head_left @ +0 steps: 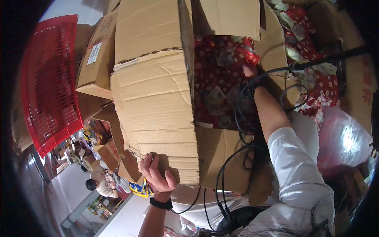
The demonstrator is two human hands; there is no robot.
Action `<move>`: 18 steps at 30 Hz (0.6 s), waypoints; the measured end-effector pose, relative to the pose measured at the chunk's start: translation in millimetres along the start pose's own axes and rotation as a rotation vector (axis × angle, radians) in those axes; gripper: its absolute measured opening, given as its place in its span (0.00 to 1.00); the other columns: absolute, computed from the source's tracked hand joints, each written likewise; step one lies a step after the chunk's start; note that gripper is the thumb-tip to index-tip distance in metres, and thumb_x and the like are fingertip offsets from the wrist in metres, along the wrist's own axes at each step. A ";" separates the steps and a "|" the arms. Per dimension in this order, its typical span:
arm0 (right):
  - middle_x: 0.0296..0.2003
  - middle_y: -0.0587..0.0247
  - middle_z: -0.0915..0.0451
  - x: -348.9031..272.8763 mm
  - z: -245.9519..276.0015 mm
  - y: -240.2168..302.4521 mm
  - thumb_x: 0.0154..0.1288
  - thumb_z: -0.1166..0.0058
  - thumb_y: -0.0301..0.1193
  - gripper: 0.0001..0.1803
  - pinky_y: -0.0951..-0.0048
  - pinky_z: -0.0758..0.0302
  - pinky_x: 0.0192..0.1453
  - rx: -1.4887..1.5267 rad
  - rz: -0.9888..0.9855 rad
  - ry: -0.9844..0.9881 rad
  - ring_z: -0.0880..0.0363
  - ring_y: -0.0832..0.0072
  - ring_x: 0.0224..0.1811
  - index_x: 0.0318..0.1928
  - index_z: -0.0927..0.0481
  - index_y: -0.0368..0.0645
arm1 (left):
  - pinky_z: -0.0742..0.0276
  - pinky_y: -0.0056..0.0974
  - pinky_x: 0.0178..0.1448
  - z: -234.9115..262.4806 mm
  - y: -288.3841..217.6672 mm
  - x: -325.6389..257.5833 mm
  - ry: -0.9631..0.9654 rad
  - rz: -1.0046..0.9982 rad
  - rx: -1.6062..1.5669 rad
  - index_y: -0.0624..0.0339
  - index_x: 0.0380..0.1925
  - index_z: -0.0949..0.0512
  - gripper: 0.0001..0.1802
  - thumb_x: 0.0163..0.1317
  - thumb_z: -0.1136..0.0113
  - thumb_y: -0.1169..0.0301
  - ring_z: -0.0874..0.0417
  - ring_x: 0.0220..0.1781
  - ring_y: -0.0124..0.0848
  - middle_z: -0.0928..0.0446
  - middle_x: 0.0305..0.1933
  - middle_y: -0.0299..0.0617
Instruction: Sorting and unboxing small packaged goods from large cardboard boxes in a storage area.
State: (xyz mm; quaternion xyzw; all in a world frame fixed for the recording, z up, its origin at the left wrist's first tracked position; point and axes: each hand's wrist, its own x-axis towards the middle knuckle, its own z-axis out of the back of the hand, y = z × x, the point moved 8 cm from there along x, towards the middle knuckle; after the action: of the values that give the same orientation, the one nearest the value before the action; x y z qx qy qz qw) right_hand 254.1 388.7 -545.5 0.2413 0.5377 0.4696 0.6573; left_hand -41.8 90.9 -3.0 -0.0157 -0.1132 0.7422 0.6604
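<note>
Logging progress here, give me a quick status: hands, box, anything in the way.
Left hand grips cardboard flap. Right hand reaches into red packets, grip unclear. Black cables drape across.

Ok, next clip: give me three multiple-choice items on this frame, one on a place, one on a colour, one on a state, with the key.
1. Where is the right hand?
A. Inside the open cardboard box
B. On the crate
C. On the floor

2. What colour is the plastic crate on the left?
A. Blue
B. Red
C. Green

3. What is the left hand doing?
A. Hanging free
B. Holding a cable
C. Gripping the box's lower flap edge

Key: 1 A, the arm reaches down among the red patterned packets; 2 B, its lattice is plainly red; 3 C, the fingers curl over the cardboard edge.
</note>
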 end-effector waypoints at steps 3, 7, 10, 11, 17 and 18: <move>0.31 0.64 0.21 10.2 1.8 4.7 0.66 0.46 0.42 0.12 0.62 0.26 0.41 0.020 -0.008 0.012 0.23 0.65 0.34 0.37 0.20 0.48 | 0.45 0.61 0.72 -2.3 2.7 -1.7 0.016 0.029 -0.023 0.69 0.53 0.26 0.30 0.60 0.51 0.55 0.31 0.64 0.56 0.29 0.61 0.60; 0.30 0.65 0.22 14.5 3.1 2.7 0.66 0.46 0.41 0.11 0.62 0.26 0.41 0.039 -0.029 0.026 0.23 0.67 0.33 0.37 0.20 0.48 | 0.45 0.62 0.72 -1.1 4.0 -3.4 0.003 0.039 -0.006 0.69 0.53 0.26 0.30 0.61 0.52 0.54 0.32 0.64 0.56 0.29 0.61 0.60; 0.30 0.65 0.22 15.3 3.7 -0.5 0.66 0.45 0.40 0.10 0.63 0.27 0.40 0.043 -0.038 0.033 0.23 0.68 0.33 0.36 0.20 0.48 | 0.44 0.62 0.71 -3.1 5.2 -3.8 0.015 0.040 -0.040 0.69 0.52 0.26 0.30 0.62 0.52 0.53 0.32 0.64 0.56 0.29 0.60 0.61; 0.30 0.66 0.22 16.0 4.1 -1.9 0.66 0.45 0.40 0.10 0.63 0.27 0.40 0.045 -0.041 0.033 0.24 0.68 0.32 0.36 0.20 0.48 | 0.44 0.62 0.71 -4.2 6.0 -3.7 0.019 0.042 -0.042 0.69 0.52 0.26 0.30 0.62 0.52 0.53 0.32 0.64 0.56 0.29 0.60 0.61; 0.29 0.67 0.22 13.2 0.4 -8.5 0.66 0.44 0.38 0.09 0.64 0.27 0.39 0.072 -0.056 0.057 0.24 0.70 0.31 0.35 0.20 0.48 | 0.41 0.58 0.72 -3.5 5.4 -6.2 0.050 0.019 0.012 0.73 0.54 0.28 0.32 0.64 0.55 0.52 0.33 0.65 0.55 0.32 0.61 0.63; 0.28 0.67 0.22 10.8 -3.2 -7.0 0.66 0.44 0.38 0.09 0.64 0.27 0.39 0.077 -0.056 0.063 0.24 0.70 0.31 0.35 0.20 0.48 | 0.41 0.59 0.72 -3.7 5.4 -6.4 0.046 0.027 -0.001 0.72 0.54 0.28 0.32 0.64 0.55 0.52 0.33 0.66 0.55 0.32 0.62 0.63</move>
State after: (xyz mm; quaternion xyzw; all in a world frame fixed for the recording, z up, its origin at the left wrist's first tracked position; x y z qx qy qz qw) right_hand 253.4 394.5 -557.5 0.2362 0.5824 0.4376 0.6431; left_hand -45.6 84.5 -8.4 -0.0344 -0.0981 0.7503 0.6529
